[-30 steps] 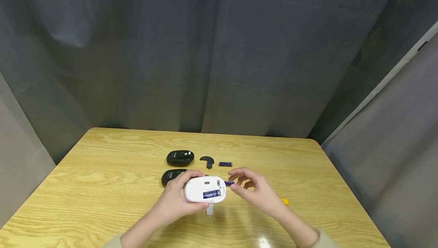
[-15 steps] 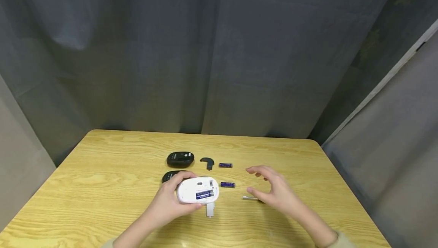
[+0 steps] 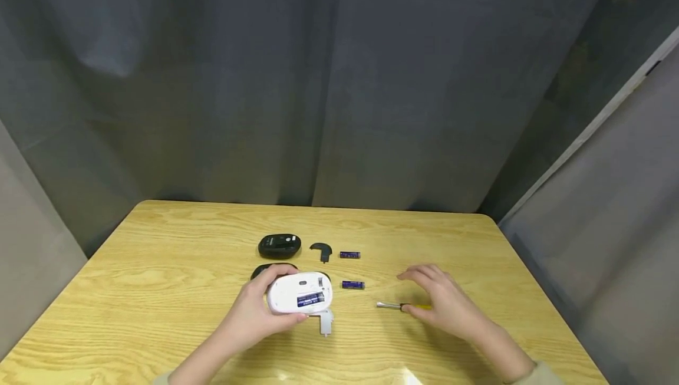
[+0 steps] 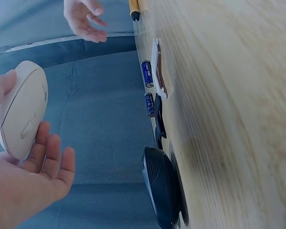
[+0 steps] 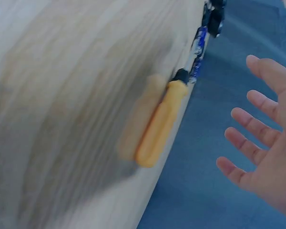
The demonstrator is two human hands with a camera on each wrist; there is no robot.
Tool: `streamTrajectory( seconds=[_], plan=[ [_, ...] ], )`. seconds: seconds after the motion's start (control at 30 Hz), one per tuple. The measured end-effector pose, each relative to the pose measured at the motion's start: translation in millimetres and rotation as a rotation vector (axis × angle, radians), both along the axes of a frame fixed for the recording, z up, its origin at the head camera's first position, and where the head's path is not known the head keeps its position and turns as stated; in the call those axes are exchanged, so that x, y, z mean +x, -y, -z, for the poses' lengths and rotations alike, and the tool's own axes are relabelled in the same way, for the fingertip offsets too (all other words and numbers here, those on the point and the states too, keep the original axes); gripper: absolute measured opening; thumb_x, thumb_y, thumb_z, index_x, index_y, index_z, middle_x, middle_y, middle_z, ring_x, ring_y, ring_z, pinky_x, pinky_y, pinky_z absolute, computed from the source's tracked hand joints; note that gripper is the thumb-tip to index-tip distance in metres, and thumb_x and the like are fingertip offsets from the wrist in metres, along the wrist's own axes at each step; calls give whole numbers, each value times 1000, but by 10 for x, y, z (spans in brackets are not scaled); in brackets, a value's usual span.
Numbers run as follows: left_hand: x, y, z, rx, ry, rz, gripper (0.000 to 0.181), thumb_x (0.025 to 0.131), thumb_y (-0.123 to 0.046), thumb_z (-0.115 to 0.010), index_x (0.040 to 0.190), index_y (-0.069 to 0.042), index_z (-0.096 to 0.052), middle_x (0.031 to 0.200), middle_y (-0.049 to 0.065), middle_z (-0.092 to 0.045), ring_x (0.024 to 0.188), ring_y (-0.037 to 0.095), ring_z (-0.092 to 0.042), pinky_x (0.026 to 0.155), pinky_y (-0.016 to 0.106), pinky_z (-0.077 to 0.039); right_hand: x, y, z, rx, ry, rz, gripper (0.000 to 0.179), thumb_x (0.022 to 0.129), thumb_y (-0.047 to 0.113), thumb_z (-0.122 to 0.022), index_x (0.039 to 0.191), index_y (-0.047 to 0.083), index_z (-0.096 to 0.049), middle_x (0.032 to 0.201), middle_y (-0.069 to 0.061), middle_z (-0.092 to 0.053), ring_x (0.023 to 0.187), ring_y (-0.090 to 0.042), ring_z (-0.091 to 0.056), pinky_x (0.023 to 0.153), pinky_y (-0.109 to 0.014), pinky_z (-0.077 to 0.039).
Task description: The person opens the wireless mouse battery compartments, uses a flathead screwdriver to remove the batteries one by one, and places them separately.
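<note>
My left hand (image 3: 249, 311) grips a white computer mouse (image 3: 286, 290) by its edges, thumb below and fingers above. The underside faces the head camera, and a blue battery (image 3: 310, 299) lies in its compartment. Over on the right, my right hand (image 3: 444, 302) hovers with spread fingers above a screwdriver (image 5: 159, 126). That tool has a yellow handle and lies on the table; in the head view the hand covers much of the handle. Just below the mouse in the head view is a light grey battery cover (image 3: 326, 323).
Two more blue batteries, a nearer one (image 3: 352, 285) and a farther one (image 3: 350, 254), lie mid-table. Left of them are a black cover (image 3: 322, 250) and a black mouse (image 3: 279, 246). A second black mouse (image 4: 159, 186) is partly hidden behind my left hand in the head view.
My right hand has moved right, away from the white mouse and over to the screwdriver. The left hand has shifted slightly left with the mouse still in its grip.
</note>
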State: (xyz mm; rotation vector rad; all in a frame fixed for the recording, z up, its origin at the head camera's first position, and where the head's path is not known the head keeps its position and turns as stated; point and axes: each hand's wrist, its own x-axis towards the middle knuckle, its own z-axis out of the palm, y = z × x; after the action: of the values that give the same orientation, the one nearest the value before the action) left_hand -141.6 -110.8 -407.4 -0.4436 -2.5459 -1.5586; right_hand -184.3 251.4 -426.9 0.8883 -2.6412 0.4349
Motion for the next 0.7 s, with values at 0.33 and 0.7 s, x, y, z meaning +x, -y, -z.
streamTrajectory(
  seconds=[0.33,0.7],
  plan=[
    [-8,13,17,-4,13,9,71,54,-28,-91,116,-27,-57,109,-14,-61,97,12,-56,85,28,-45,-26,-147,141,160,69,36,51,68,32,-83,113,17,-64,108,2,-61,99,-19,-55,81,-53,-48],
    [5,5,-6,-14,36,4,70,53,-26,-92,114,-31,-57,109,-15,-61,96,11,-56,84,28,-45,-71,-199,236,241,173,27,36,74,30,-79,106,19,-65,96,7,-60,85,-12,-52,73,-49,-48]
  ],
)
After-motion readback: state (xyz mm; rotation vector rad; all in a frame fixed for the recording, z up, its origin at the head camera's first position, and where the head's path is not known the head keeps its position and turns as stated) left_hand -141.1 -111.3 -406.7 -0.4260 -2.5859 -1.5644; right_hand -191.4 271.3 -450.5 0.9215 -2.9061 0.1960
